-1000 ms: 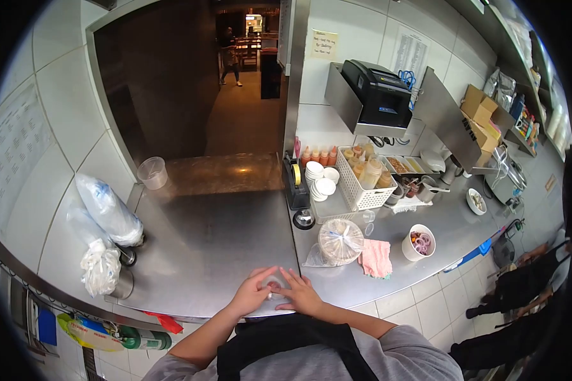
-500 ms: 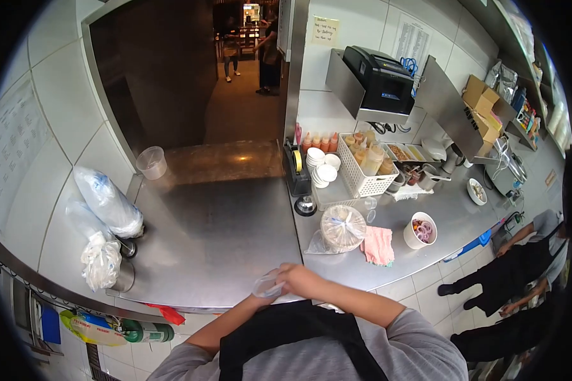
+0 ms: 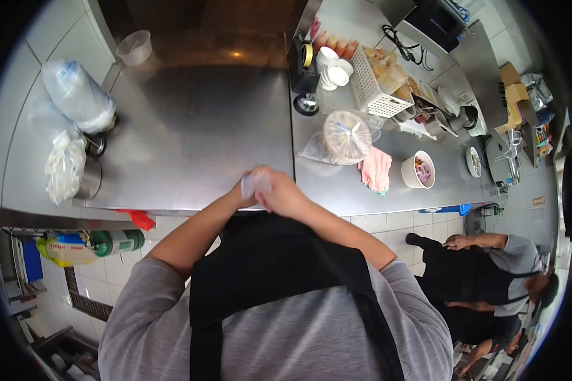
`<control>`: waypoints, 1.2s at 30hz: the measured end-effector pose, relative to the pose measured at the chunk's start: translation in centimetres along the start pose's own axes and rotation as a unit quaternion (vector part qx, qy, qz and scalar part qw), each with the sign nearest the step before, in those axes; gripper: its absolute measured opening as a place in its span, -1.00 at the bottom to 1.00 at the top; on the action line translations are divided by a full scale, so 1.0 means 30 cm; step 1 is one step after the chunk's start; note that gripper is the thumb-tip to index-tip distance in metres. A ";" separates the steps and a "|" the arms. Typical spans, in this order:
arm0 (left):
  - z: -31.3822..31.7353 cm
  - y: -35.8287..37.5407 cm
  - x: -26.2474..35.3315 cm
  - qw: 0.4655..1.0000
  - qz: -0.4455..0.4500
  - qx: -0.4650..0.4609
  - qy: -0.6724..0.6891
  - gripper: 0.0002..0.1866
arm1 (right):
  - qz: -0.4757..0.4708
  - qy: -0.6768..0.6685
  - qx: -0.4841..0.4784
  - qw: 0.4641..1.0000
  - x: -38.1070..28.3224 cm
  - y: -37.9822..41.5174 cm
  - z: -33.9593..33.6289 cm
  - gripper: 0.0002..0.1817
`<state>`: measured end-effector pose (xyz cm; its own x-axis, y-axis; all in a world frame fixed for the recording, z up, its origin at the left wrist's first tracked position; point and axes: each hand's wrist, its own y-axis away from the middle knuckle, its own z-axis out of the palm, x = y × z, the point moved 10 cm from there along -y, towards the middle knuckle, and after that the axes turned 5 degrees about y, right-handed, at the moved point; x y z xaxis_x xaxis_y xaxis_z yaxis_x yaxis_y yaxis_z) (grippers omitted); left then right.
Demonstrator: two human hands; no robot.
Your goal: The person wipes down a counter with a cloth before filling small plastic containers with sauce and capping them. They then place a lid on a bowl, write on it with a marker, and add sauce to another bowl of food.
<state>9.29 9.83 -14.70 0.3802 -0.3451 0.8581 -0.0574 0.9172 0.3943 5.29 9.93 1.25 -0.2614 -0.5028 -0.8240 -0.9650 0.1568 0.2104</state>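
My two hands meet over the front edge of the steel counter (image 3: 197, 140), close to my black apron. Thin clear plastic (image 3: 255, 184), like a disposable glove, is bunched between them. My right hand (image 3: 278, 190) is closed with its fingers at this plastic. My left hand (image 3: 243, 192) is at the other side, its fingers hidden by the plastic and the right hand. To the right of my hands stands a round stack in a clear plastic bag (image 3: 346, 138), beside a pink cloth (image 3: 375, 170).
A white tub of sliced onions (image 3: 419, 169) stands further right, with a white bowl (image 3: 473, 162) beyond. Behind are a white basket (image 3: 370, 82), small white cups (image 3: 332, 66) and a bell (image 3: 306, 103). Bagged items (image 3: 77, 95) line the left wall. A co-worker (image 3: 483, 267) stands at right.
My view has tilted down, so the counter and hands appear higher. My hands stay together at the plastic, and the right fingers have shifted around it. A co-worker's arm at right is now bent.
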 end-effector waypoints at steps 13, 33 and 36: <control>-0.027 0.099 0.158 0.868 0.301 0.132 -0.372 -0.68 | 0.047 0.492 -0.022 0.869 0.311 0.094 -0.064 -0.52; 0.104 0.163 0.215 0.787 0.272 0.099 -0.545 -0.69 | -0.111 0.309 0.250 0.911 0.173 0.156 -0.072 -0.71; 0.128 0.189 0.223 0.769 0.294 0.093 -0.559 -0.68 | -0.021 0.394 0.138 0.908 0.171 0.169 -0.046 -0.74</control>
<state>7.96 11.94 -5.47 -0.7887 0.0681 0.6110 -0.0866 0.9716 -0.2202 -0.97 6.98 -1.18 -0.2651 -0.9487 -0.1723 -0.9603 0.2758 -0.0413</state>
